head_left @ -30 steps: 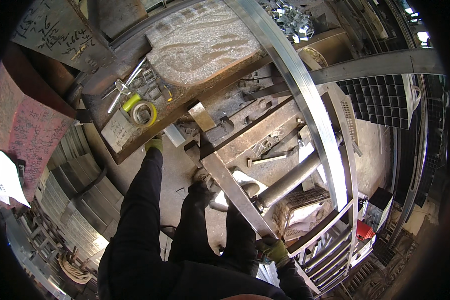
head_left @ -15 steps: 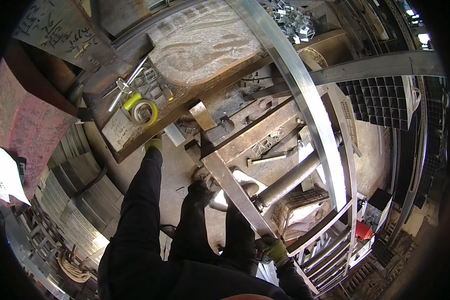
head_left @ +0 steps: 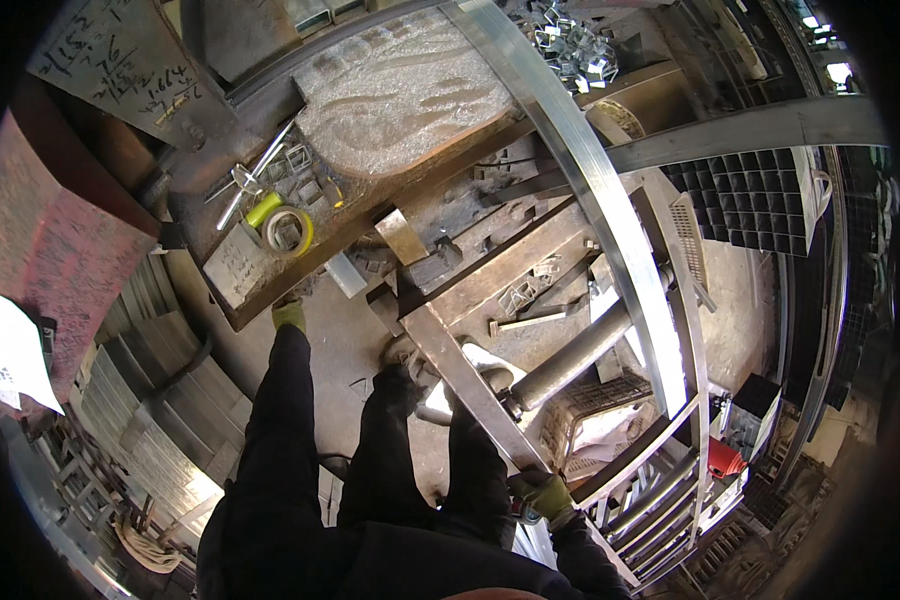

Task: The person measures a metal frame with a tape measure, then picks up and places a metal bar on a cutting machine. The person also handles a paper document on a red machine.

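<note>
My left hand (head_left: pixel 290 316), in a yellow-green glove, is stretched out by the near edge of the heavy steel bench (head_left: pixel 238 318). Its fingers are too small and partly hidden to read. At the lower right, my right hand (head_left: pixel 544 494), gloved alike, curls at the near end of a flat steel bar (head_left: pixel 470 382). What lies inside its fingers is hidden. A roll of tape (head_left: pixel 288 232), a yellow-green cylinder (head_left: pixel 265 209) and small square metal pieces (head_left: pixel 298 157) lie on the bench beyond my left hand. A long, shiny metal profile (head_left: pixel 595 165) stretches across the right side.
A hammer (head_left: pixel 530 323) lies right of centre, near a thick round bar (head_left: pixel 575 360). A plastic crate (head_left: pixel 577 412) holds pale material. Cut metal pieces (head_left: pixel 575 50) are heaped at the back. A red metal body (head_left: pixel 70 250) and stacked sheets (head_left: pixel 160 390) stand at left.
My left hand has moved left and nearer to me, drawing a little back along the bench edge. My right hand stays at the bar's end. The view has shifted slightly.
</note>
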Demonstrator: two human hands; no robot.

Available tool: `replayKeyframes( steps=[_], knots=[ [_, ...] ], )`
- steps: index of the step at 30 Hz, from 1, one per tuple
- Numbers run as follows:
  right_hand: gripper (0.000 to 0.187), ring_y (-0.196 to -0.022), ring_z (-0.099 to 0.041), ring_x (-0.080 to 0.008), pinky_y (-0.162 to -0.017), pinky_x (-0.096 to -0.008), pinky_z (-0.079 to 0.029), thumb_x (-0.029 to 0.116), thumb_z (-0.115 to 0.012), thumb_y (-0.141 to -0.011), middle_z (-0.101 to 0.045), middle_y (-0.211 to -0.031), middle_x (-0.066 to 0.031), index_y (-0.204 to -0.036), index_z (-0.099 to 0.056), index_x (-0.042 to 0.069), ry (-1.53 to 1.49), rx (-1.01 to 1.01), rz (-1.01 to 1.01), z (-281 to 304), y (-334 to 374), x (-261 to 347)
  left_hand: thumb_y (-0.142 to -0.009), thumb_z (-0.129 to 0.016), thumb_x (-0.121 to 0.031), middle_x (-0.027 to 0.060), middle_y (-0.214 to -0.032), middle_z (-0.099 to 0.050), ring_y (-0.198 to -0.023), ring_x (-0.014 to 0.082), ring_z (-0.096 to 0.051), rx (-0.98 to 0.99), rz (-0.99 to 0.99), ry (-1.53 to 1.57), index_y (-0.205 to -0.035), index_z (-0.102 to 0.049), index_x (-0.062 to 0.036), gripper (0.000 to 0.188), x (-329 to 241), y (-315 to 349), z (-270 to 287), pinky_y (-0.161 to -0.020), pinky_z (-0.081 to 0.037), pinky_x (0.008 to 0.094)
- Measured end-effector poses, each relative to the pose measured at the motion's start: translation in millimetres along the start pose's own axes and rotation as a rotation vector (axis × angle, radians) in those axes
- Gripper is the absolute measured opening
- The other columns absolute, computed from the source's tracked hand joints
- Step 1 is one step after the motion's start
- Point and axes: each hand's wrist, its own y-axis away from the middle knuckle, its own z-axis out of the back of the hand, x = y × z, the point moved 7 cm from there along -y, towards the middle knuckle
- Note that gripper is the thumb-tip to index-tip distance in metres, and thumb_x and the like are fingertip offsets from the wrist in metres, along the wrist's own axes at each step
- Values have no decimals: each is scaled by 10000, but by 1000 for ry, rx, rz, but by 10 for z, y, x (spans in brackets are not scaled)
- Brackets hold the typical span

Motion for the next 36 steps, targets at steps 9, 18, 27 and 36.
replayKeyframes(
  steps=[9, 18, 27, 36],
  knots=[
    [308, -898, -723, -188, -789, -353, -570, 323, -746, -959, -767, -923, -70, -1047, -779, 30, -89, -11, -238, -58, 29, -273, -1052, -486, -405, 100, -1518, -543, -1370, 262, -526, 506, -275, -1031, -1485, -524, -128, 515, -177, 368, -590, -1092, -453, 436],
    [372, -1134, -676, -252, -950, -354, -515, 425, -704, -958, -739, -1186, -116, -1216, -729, 159, 207, -20, 277, -136, -427, -291, -1006, -601, -418, 153, -1232, -717, -1121, 292, -691, 1318, -766, -1919, -1314, -662, -55, 480, -2957, 4154, -4275, -1002, -531, 400],
    [360, -1064, -712, -252, -933, -345, -542, 330, -709, -959, -776, -1105, -124, -1158, -749, 32, -104, -138, 89, -178, -513, -460, -968, -544, -401, 108, -1228, -652, -1083, 281, -657, -200, -2348, -1599, -1195, -694, -89, 414, -5826, 6580, -6990, -870, -502, 466],
    [384, -819, -678, -151, -736, -326, -539, 359, -717, -993, -780, -966, -67, -1085, -754, -12, 71, -329, 304, -156, -418, -376, -922, -573, -375, 146, -1344, -604, -1115, 362, -683, -406, -2157, -1760, -1168, -738, -81, 417, -5913, 6350, -7309, -917, -560, 504]
  ],
)
